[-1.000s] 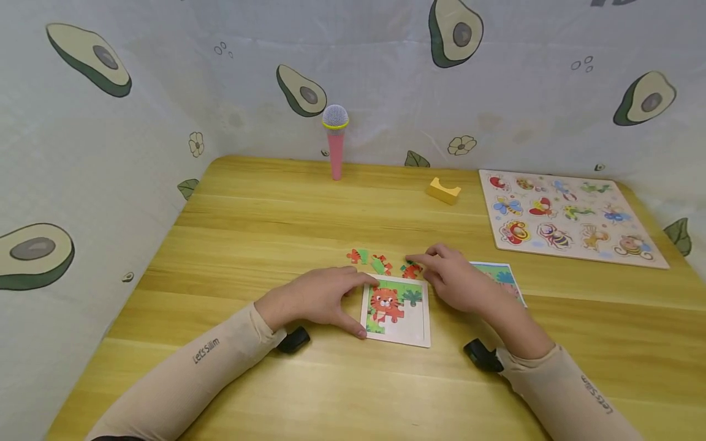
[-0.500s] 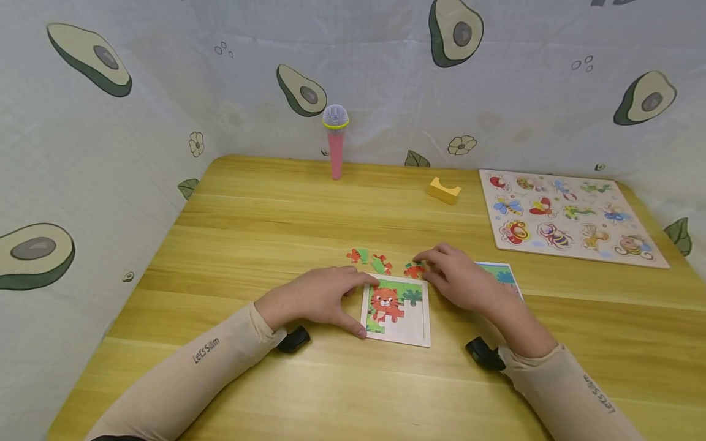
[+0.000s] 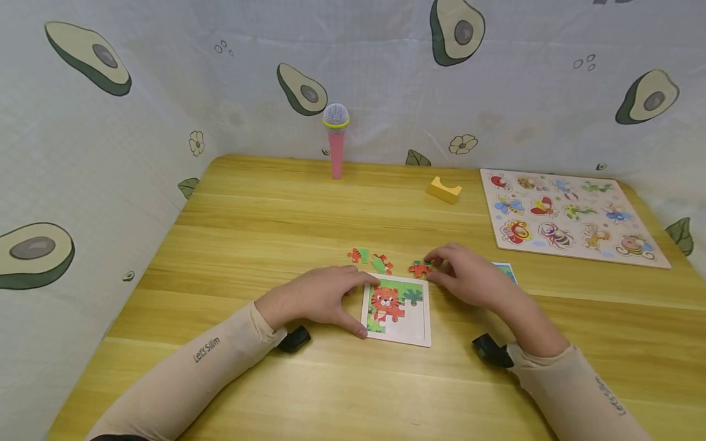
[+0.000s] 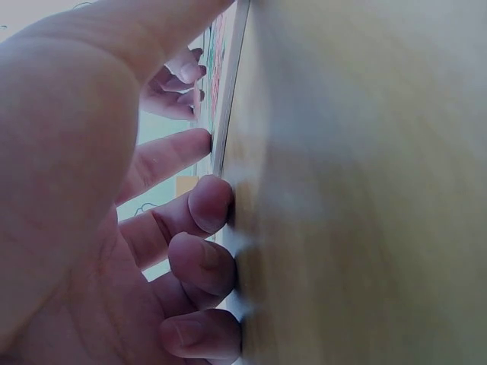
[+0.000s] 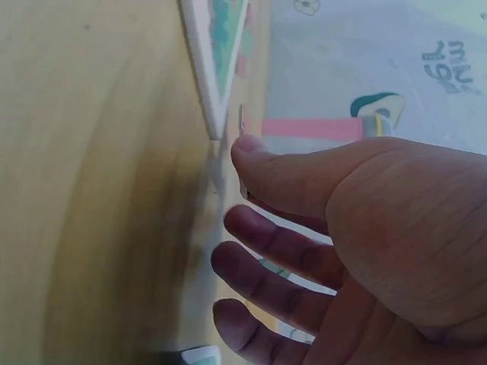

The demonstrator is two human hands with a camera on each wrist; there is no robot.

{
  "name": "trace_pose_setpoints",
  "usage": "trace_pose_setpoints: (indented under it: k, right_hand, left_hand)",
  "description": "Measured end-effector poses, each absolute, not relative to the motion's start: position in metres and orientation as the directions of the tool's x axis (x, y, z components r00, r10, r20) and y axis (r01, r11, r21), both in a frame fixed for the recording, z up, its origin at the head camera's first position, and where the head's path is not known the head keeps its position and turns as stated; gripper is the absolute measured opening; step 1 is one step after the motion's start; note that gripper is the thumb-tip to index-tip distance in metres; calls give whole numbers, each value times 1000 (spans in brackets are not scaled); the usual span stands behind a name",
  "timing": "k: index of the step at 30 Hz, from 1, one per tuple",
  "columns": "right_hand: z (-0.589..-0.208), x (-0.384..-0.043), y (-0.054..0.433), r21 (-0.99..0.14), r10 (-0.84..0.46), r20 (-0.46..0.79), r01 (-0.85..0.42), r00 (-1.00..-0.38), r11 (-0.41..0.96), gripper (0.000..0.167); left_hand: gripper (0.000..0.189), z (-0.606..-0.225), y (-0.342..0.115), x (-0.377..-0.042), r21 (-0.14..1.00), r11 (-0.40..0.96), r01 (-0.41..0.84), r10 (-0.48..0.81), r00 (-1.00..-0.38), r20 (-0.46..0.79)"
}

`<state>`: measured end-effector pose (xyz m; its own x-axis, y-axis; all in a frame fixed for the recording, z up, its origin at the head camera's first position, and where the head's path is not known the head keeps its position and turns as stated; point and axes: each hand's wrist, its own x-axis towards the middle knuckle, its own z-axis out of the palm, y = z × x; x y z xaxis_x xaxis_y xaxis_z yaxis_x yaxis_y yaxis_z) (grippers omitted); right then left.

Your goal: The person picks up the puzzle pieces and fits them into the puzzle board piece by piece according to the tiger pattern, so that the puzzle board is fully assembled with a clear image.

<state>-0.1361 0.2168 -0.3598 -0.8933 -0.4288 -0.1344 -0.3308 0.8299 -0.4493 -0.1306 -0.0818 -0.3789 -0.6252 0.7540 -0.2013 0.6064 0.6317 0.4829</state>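
A small square jigsaw tray [image 3: 405, 331] with a partly filled tiger picture lies flat before me. My left hand [image 3: 320, 295] rests at its left side, index fingertip on the upper left corner and thumb at the lower left. In the left wrist view, its other fingers [image 4: 202, 262] bend loosely against the table. My right hand [image 3: 466, 275] pinches an orange and green puzzle piece [image 3: 419, 269] between thumb and index finger, just beyond the tray's upper right corner. The right wrist view shows this piece [image 5: 242, 118] edge-on at the thumb tip. Two loose pieces [image 3: 358, 255] [image 3: 382, 264] lie behind the tray.
A blue-topped picture card [image 3: 505, 270] is partly hidden behind my right hand. A large insect puzzle board [image 3: 576, 217] lies at the back right. A yellow notched block [image 3: 444, 190] and a pink toy microphone [image 3: 336, 147] stand near the avocado-print backdrop [image 3: 386, 92].
My right hand has shifted slightly right, and the puzzle piece at its fingertips has moved and turned with it. My left hand and the tray have stayed put.
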Motion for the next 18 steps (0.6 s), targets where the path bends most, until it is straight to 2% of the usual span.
trace_pose_setpoints:
  k: [12,18]
  right_hand:
    - [-347,-132,214,-517,-502,-197,-346,-842,783,27]
    - [-345,-129,213,-595,-579,-261,-343,-773,727,25]
  left_hand:
    - [88,-379,-83,-131,480,632,608,754,-626,-198]
    - [89,-379,-82,-130,478,633,609,754,-625,-203]
